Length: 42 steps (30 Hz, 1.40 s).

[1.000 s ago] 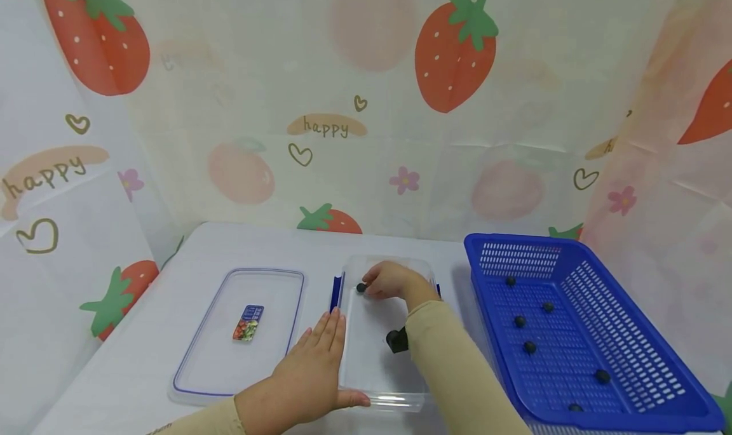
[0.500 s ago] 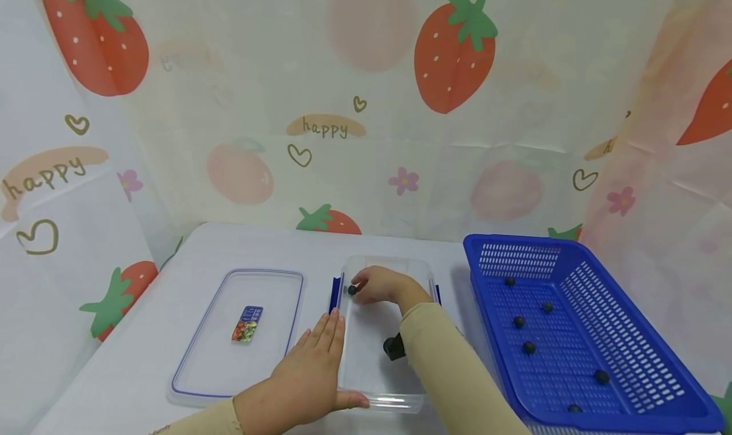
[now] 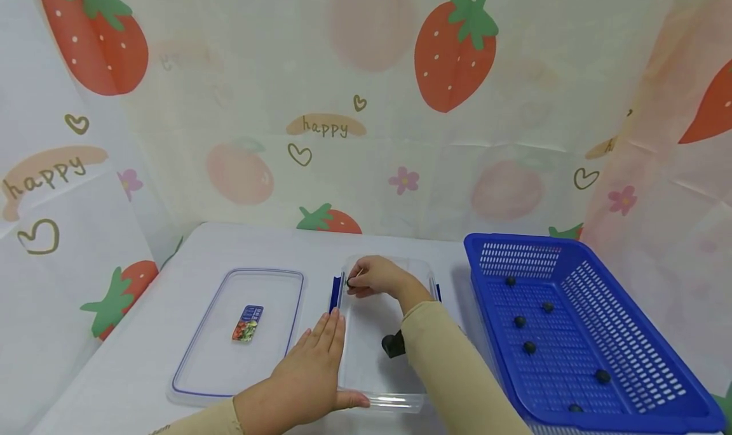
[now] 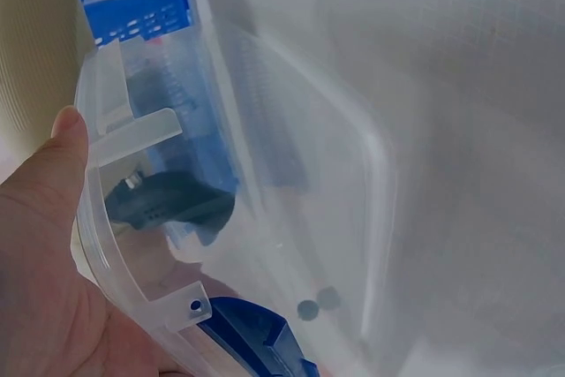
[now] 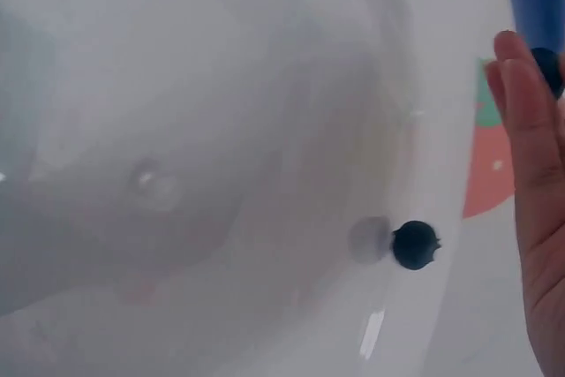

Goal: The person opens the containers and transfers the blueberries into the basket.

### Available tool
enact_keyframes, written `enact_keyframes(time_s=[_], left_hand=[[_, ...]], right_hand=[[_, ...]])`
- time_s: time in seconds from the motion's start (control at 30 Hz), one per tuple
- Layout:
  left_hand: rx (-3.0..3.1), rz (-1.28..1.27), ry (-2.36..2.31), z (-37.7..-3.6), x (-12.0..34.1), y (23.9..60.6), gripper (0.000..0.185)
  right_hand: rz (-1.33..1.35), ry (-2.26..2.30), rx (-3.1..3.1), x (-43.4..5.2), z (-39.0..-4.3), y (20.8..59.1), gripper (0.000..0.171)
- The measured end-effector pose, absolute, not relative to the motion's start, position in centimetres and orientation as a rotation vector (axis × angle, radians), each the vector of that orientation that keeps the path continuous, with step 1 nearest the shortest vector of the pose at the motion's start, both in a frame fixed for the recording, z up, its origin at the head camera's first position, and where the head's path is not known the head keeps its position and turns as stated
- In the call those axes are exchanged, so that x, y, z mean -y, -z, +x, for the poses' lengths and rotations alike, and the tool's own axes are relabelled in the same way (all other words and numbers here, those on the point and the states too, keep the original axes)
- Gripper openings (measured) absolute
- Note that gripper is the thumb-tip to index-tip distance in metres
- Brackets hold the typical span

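A clear plastic box (image 3: 394,401) with blue side latches (image 3: 335,293) stands between the hands. My left hand (image 3: 305,371) lies along its left wall with straight fingers, thumb on the near rim. My right hand (image 3: 377,276) is inside at the far left, fingertips pinching a small dark ball (image 3: 350,283). In the right wrist view, the held ball (image 5: 549,72) shows behind the fingers, partly cut off. Another dark ball (image 5: 415,245) lies in the box beside its reflection. That view shows only part of the right hand (image 5: 534,156).
A blue perforated basket (image 3: 497,359) stands to the right, with several dark balls (image 3: 529,347) spread over its bottom. The clear lid (image 3: 211,365), with a blue seal and a label, lies flat on the left. Behind the white table (image 3: 274,247) hangs a strawberry-print cloth.
My right hand has shifted slightly left inside the box, to its far left wall, with the dark ball at its fingertips. The left hand keeps its place.
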<state>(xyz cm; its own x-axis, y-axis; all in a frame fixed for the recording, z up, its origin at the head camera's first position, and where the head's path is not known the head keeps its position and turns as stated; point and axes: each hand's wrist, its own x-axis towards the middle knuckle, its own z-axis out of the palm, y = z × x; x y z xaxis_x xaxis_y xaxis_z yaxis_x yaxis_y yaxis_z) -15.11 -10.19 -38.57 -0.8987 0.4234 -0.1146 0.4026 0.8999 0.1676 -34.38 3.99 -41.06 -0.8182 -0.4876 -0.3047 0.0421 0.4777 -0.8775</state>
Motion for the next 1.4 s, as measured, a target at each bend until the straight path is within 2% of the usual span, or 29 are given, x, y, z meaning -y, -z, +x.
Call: enact_keyframes(time_s=[0.73, 1.07, 1.4], left_hand=[[-2.923, 0.642, -0.187, -15.4, 10.2, 38.8, 0.118], [-2.916, 0.647, -0.199, -15.4, 10.3, 38.9, 0.115], [-2.929, 0.653, -0.218, -15.2, 10.2, 38.6, 0.116]], right_hand=[[-0.510, 1.524, -2.105, -8.4, -35.0, 35.5, 0.016], [-0.589, 1.537, -2.127, -13.4, -34.0, 31.5, 0.021], [-0.570, 1.560, -2.201, -20.2, -33.8, 30.6, 0.032]])
